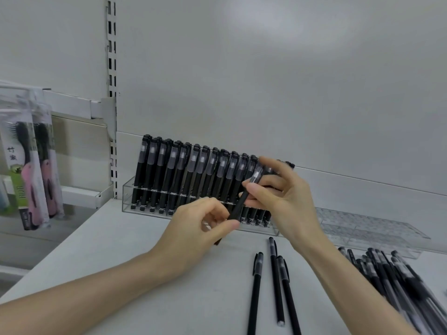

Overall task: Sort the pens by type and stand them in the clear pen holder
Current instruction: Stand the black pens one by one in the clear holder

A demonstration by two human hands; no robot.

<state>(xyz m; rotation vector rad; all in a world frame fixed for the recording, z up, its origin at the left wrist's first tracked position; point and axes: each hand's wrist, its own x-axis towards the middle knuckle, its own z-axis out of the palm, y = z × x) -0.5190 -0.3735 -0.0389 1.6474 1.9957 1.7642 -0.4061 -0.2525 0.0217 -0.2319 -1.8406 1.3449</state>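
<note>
Holder [127,195] stands packed with upright black pens [167,175].

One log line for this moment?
left hand, right hand: grip black pen | clear holder: standing pens | shelf: three loose pens, pen pile

clear pen holder [128,189]: on shelf, rows of capped black pens [183,175] standing upright | held pen [238,205]: black, tilted, cap toward 1 o'clock, before holder | three loose black pens [274,267]: flat, 5 o'clock of holder | clear-barrel pens [391,279]: heaped, 4 o'clock

Black pens [183,175], clear holder [128,189], pink combs [29,187], grey shelf [135,250].
</note>
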